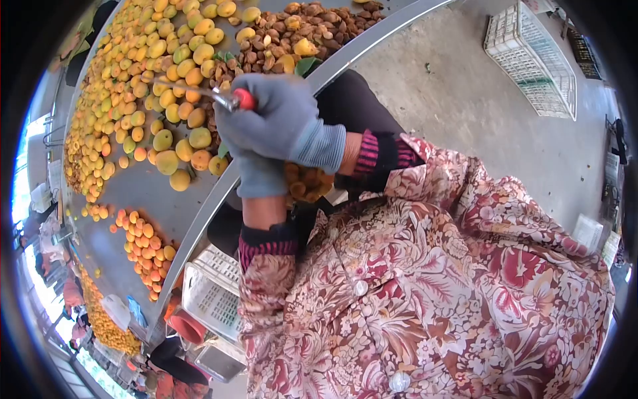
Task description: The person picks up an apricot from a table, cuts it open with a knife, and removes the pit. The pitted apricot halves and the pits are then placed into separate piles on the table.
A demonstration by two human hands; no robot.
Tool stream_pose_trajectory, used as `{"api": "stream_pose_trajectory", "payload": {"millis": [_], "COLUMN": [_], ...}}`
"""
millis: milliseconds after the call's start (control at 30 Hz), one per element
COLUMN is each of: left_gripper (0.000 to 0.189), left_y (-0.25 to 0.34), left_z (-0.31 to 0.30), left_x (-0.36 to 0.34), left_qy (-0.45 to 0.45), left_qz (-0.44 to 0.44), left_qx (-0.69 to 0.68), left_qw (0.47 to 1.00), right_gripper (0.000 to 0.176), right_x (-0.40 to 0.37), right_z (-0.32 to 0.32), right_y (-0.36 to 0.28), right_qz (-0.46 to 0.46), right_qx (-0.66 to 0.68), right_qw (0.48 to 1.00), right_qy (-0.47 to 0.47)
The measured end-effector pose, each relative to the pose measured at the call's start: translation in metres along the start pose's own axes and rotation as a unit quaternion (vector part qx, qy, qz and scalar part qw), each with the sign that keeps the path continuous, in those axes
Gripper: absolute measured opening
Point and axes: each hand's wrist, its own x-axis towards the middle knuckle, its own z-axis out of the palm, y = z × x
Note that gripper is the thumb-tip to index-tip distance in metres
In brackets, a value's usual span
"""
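My right hand (pixel 279 116), in a grey knit glove, is closed around a knife with a red handle (pixel 245 99). Its thin metal blade points left over the apricots (pixel 189 70) on the metal table. Directly below and partly behind it is my left hand (pixel 259 174), gloved the same way, with its fingers hidden by the right hand. Both hands are close together at the table's rim. Just beyond them lies a heap of brown apricot pits (pixel 312 33) with a few yellow pieces and green leaves among it.
A raised metal rim (pixel 206 216) edges the table (pixel 149 189). Another group of orange apricots (pixel 147 249) lies lower left. Between my forearms, more orange fruit (pixel 307 185) shows. White plastic crates (pixel 211 289) stand beside me, with another crate (pixel 531 60) on the floor at upper right.
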Motion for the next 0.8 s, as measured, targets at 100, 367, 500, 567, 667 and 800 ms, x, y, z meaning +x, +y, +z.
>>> {"api": "stream_pose_trajectory", "payload": {"millis": [100,367,500,567,667,800], "left_gripper": [0.036,0.043,0.042,0.042,0.044,0.051], "left_y": [0.024,0.043,0.041,0.042,0.045,0.042], "left_z": [0.024,0.012,0.039,0.04,0.049,0.054], "left_x": [-0.023,-0.042,-0.066,-0.074,-0.081,-0.085], "left_qy": [0.138,-0.041,0.028,-0.003,-0.04,-0.052], "left_qz": [-0.115,-0.211,-0.108,-0.079,-0.017,0.048], "left_qx": [0.04,-0.012,0.068,0.073,0.121,0.206], "left_qw": [0.983,0.977,0.991,0.994,0.992,0.976], "right_gripper": [0.016,0.047,0.035,0.033,0.032,0.03], "right_x": [0.011,0.004,0.009,0.005,0.007,0.0], "right_z": [-0.009,-0.028,-0.036,-0.034,-0.039,-0.041], "right_y": [0.003,0.039,0.03,0.049,0.035,0.017], "right_qz": [0.141,-0.041,0.167,0.025,0.107,0.188], "right_qx": [0.235,0.112,0.416,0.275,0.321,0.407], "right_qw": [0.962,0.984,0.876,0.947,0.917,0.865], "right_qy": [-0.023,-0.134,-0.176,-0.166,-0.212,-0.226]}}
